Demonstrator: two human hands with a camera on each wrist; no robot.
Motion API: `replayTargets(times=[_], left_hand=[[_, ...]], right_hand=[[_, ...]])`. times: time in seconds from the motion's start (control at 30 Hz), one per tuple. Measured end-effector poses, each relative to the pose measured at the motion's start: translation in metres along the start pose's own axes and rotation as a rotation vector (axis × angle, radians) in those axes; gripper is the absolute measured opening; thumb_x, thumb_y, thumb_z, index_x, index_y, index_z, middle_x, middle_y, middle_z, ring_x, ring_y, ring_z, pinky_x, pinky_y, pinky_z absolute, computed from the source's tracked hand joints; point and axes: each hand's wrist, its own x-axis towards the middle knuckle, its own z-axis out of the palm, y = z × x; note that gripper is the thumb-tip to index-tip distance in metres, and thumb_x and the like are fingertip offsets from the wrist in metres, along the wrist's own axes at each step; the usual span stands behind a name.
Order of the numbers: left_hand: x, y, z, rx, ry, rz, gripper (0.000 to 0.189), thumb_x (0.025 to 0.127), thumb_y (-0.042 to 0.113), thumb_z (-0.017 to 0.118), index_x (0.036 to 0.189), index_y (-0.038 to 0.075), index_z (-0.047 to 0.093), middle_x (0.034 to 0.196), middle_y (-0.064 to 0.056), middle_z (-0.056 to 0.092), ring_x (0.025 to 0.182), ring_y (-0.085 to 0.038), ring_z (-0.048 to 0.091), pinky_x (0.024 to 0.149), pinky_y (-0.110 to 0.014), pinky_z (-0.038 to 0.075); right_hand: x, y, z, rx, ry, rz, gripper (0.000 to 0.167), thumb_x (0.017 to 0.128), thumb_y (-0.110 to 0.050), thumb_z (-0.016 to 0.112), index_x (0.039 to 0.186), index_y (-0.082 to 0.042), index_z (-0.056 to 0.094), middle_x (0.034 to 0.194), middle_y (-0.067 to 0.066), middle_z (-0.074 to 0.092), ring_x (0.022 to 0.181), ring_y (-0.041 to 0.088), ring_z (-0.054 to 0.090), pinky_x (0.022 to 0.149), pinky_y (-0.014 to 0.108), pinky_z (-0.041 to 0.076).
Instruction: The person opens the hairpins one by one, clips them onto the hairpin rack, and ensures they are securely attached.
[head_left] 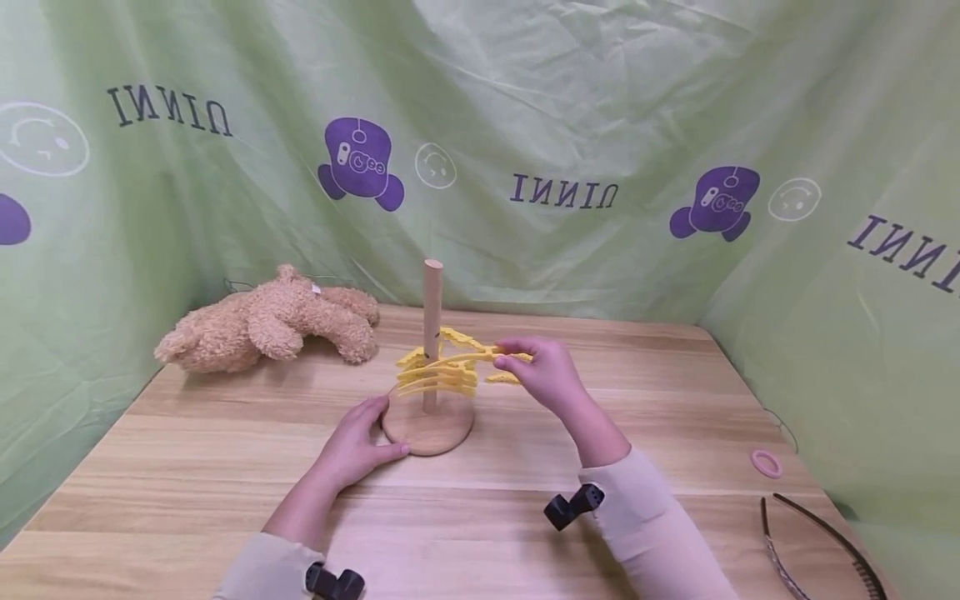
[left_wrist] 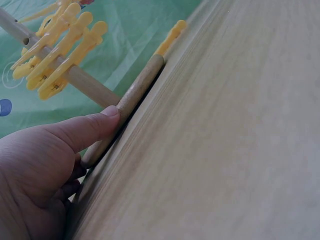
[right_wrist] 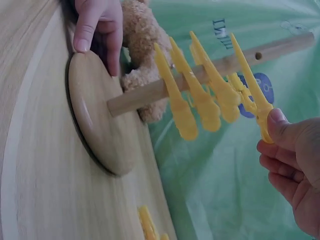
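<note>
A round wooden base (head_left: pixel 427 437) carries an upright wooden post (head_left: pixel 432 300). My left hand (head_left: pixel 358 450) grips the near left rim of the base, its thumb (left_wrist: pixel 97 127) lying on the top edge. Three yellow hair clips (right_wrist: pixel 183 120) sit one above another on the post, their long pointed arms reaching across it. Between thumb and fingers, my right hand (head_left: pixel 549 377) pinches the end of one more yellow clip (right_wrist: pixel 257 97). That clip is higher than the others, its arms spread to either side of the post. Another yellow clip (right_wrist: pixel 148 222) lies on the table behind the right hand.
A brown teddy bear (head_left: pixel 258 325) lies at the back left of the wooden table (head_left: pixel 225 492). Toward the right edge are a pink ring (head_left: pixel 767 464) and a dark headband (head_left: pixel 832 531). Green printed cloth (head_left: pixel 510 267) hangs around the back and sides.
</note>
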Motion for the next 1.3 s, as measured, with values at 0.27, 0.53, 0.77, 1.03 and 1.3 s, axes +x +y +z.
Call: replayTargets(times=[0.27,0.53,0.77,1.03,1.3], left_hand=[[0.001,0.001,0.001,0.008,0.007,0.006,0.093,0.076,0.038,0.082,0.144,-0.01,0.039,0.149,-0.03,0.039,0.142,-0.049,0.031,0.119,-0.06,0.024],[0.0,0.0,0.001,0.007,0.011,0.006,0.094,0.076,0.038,0.082,0.144,-0.01,0.038,0.15,-0.03,0.039,0.141,-0.048,0.031,0.119,-0.059,0.024],[0.0,-0.001,0.002,0.009,0.01,0.004,0.095,0.076,0.039,0.082,0.144,-0.009,0.038,0.15,-0.03,0.039,0.141,-0.048,0.031,0.119,-0.059,0.024],[0.0,-0.001,0.001,0.012,0.014,0.008,0.094,0.076,0.038,0.082,0.144,-0.009,0.039,0.149,-0.03,0.039,0.141,-0.049,0.032,0.119,-0.059,0.025],[-0.001,0.001,0.0,0.015,0.008,0.001,0.095,0.076,0.039,0.082,0.145,-0.009,0.038,0.15,-0.03,0.038,0.142,-0.048,0.031,0.119,-0.059,0.024]], right_hand=[[0.008,-0.01,0.015,-0.023,-0.037,-0.019,0.027,0.086,-0.019,0.075,0.109,-0.004,0.075,0.106,0.012,0.076,0.104,0.026,0.07,0.084,0.038,0.06],[0.011,-0.013,0.021,-0.034,-0.062,-0.017,0.028,0.086,-0.02,0.075,0.11,-0.005,0.075,0.108,0.011,0.075,0.109,0.026,0.068,0.091,0.043,0.057],[0.01,-0.017,0.022,-0.038,-0.079,-0.016,0.03,0.086,-0.022,0.076,0.111,-0.007,0.074,0.11,0.009,0.075,0.109,0.024,0.068,0.087,0.037,0.058],[0.008,-0.019,0.021,-0.045,-0.095,-0.019,0.032,0.086,-0.022,0.076,0.114,-0.008,0.073,0.114,0.009,0.074,0.113,0.024,0.067,0.092,0.04,0.057],[0.005,-0.02,0.02,-0.05,-0.12,-0.026,0.035,0.086,-0.024,0.075,0.118,-0.008,0.072,0.12,0.009,0.071,0.121,0.026,0.062,0.101,0.043,0.052]])
